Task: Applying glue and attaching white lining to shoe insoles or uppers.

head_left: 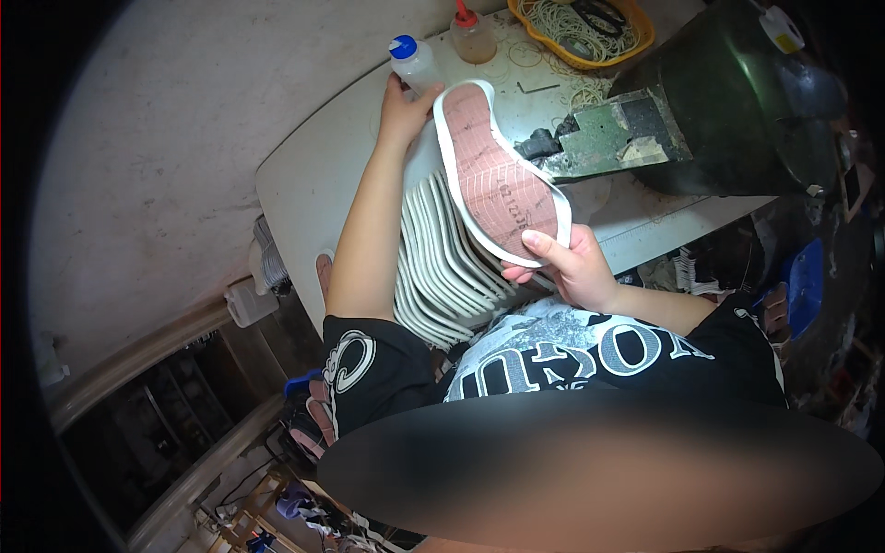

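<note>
In my right hand [579,267] is a shoe insole [502,175], pink-brown on its face with a raised white rim. My thumb presses on its face at the near end, with the fingers underneath. At the far left of the table, my left hand [406,112] is closed round the lower part of a translucent plastic bottle [419,69] with a blue cap. Between my arms stands a row of several white-edged insoles [442,267], packed close together and partly covered by the held one.
A green machine [599,143] with a large dark housing [737,101] stands on the white table [304,170] at the right. At the back are a red-topped bottle [474,41], a hex key [537,88] and a yellow basket [590,63] of rubber bands.
</note>
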Available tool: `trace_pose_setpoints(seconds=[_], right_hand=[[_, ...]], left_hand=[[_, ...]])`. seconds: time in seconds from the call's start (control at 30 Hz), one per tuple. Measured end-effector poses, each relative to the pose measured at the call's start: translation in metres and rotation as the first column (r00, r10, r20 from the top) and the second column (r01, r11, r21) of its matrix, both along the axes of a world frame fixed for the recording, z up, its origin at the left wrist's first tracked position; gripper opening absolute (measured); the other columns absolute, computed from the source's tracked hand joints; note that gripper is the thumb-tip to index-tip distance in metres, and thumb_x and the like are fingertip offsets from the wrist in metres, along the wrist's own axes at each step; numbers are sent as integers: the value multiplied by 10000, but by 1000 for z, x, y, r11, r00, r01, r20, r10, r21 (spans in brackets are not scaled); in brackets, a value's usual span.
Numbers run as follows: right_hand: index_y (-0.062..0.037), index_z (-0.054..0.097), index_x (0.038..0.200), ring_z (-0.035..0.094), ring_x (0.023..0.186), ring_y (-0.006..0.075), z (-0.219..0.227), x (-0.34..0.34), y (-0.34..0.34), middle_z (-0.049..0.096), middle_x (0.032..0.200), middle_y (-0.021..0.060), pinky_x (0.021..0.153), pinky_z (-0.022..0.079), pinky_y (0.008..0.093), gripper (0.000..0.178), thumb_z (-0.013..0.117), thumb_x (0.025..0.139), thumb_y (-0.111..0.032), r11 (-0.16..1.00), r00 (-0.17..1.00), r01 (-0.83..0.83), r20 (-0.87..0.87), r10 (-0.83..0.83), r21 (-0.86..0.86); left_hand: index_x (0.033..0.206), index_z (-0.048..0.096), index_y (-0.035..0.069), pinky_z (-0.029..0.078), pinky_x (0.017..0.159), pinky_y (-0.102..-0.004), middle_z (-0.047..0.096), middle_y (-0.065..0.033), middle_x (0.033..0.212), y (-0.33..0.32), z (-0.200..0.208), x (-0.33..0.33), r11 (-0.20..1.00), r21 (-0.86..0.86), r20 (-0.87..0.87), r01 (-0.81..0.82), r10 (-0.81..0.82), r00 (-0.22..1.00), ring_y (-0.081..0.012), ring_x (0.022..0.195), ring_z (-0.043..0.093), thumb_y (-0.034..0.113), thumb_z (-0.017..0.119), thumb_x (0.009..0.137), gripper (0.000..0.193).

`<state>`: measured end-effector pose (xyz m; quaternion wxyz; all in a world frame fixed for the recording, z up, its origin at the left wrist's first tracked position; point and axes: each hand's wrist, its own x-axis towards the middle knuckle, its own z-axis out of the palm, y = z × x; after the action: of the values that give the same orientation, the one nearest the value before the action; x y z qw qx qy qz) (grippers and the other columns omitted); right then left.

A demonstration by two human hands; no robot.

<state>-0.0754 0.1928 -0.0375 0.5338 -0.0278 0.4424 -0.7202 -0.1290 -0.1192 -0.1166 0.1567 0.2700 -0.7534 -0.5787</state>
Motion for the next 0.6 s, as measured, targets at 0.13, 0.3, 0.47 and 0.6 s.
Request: trace_pose_setpoints(seconds=[0.13,0.3,0.47,0.6], right_hand=[[61,619,1048,678,776,168,-4,2,-2,682,891,135,680,539,249,276,547,954,-188,1000,1000,10,-12,-10,-21],[61,619,1048,678,781,173,0,-1,-9,681,906,137,691,543,258,272,547,954,-184,1000,1000,13,3,-13,-9],[61,617,1053,678,781,178,-6,-7,-14,681,908,139,700,546,267,273,551,951,-184,1000,1000,23,-12,-24,-20],[59,619,1048,675,773,173,-2,-10,-17,681,900,135,699,545,268,275,551,952,-189,999,999,37,-5,-37,-17]], left_hand=[[1345,353,-33,523,824,-347,482,-200,1305,-12,-8,-20,988,-82,89,134,-126,988,-253,1031,613,254,776,745,789],[1290,462,8,516,809,-325,532,-175,1251,-30,0,-15,995,-97,86,-9,17,996,-222,988,618,283,780,740,693],[1070,632,65,369,1000,-364,562,-119,1177,4,99,5,670,-532,-56,518,-638,768,-233,1119,518,297,779,713,450],[999,655,95,193,1109,-446,587,-81,1108,42,120,6,295,-436,282,850,-853,440,-236,1181,463,372,792,678,445]])
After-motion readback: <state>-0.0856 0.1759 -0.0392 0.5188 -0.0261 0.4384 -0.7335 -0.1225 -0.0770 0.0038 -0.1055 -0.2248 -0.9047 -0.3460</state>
